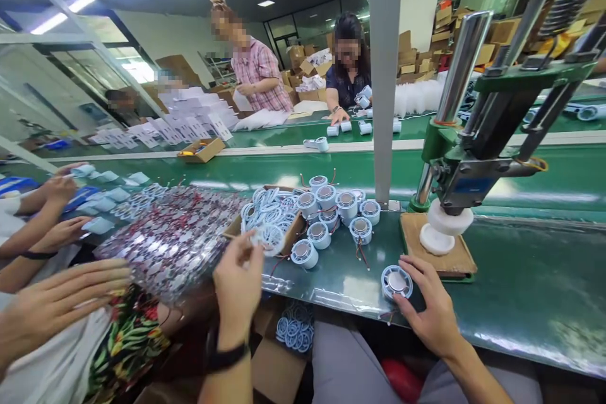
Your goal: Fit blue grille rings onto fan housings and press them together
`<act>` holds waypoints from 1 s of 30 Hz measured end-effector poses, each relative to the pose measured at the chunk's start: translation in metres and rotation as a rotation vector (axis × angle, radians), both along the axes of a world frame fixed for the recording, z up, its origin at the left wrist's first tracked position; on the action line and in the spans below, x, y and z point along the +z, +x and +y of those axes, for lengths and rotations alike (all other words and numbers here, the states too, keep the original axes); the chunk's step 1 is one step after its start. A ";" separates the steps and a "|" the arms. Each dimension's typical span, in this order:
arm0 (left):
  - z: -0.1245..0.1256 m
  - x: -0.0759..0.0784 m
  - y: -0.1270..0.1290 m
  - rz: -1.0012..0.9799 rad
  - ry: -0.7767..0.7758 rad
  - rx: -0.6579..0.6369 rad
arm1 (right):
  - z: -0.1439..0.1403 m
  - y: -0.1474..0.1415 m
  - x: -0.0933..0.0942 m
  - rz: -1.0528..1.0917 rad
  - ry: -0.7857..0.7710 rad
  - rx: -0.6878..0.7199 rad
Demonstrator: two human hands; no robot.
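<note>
My right hand [428, 306] rests on the green bench, its fingertips around a round white speaker part with a metal centre [396, 282]. My left hand [238, 281] is raised near the cardboard box of white grille rings [265, 214] and pinches one white ring [271, 238] between thumb and fingers. A cluster of several white speaker units with red wires [334, 214] stands on the bench between my hands.
A green hand press [473, 158] with a white round head stands on a wooden block [438, 252] to the right. A grey post [384, 76] rises behind the cluster. Co-workers' hands [57, 303] and a tray of small parts [175, 240] lie at left. Two people work across the conveyor.
</note>
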State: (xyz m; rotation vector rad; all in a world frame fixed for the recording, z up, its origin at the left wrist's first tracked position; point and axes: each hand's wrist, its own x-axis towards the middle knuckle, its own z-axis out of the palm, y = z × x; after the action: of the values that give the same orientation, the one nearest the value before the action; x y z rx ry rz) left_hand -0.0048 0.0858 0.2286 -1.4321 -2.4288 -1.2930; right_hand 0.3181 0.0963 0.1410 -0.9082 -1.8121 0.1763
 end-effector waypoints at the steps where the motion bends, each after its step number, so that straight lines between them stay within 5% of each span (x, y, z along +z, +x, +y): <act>1: -0.014 -0.007 0.017 -0.072 -0.011 -0.112 | -0.008 -0.001 0.004 0.075 -0.012 0.004; 3: -0.040 -0.022 0.054 -0.393 -0.066 -0.447 | -0.028 -0.006 0.010 0.236 -0.167 0.088; 5: -0.059 -0.034 0.087 -0.631 -0.124 -0.618 | -0.049 -0.013 0.015 0.398 -0.489 0.259; 8: -0.073 -0.039 0.119 -0.835 -0.117 -0.654 | -0.068 -0.024 0.014 0.654 -0.937 0.497; 10: -0.074 -0.036 0.128 -0.949 -0.093 -0.642 | -0.071 -0.028 0.012 0.785 -1.076 0.553; 17: -0.071 -0.032 0.129 -1.270 -0.125 -0.740 | -0.069 -0.022 0.022 0.941 -1.160 0.546; 24: -0.071 -0.044 0.117 -1.282 -0.195 -0.810 | -0.064 -0.030 0.024 1.097 -1.128 0.771; 30: -0.071 -0.040 0.118 -1.249 -0.200 -0.773 | -0.062 -0.033 0.023 1.123 -1.103 0.811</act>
State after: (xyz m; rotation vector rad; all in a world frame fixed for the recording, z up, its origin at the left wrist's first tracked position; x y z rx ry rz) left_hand 0.1128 0.0146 0.1884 -2.1721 -2.6477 -2.8853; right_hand 0.2855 0.0342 0.1644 -0.4579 -0.7767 1.9014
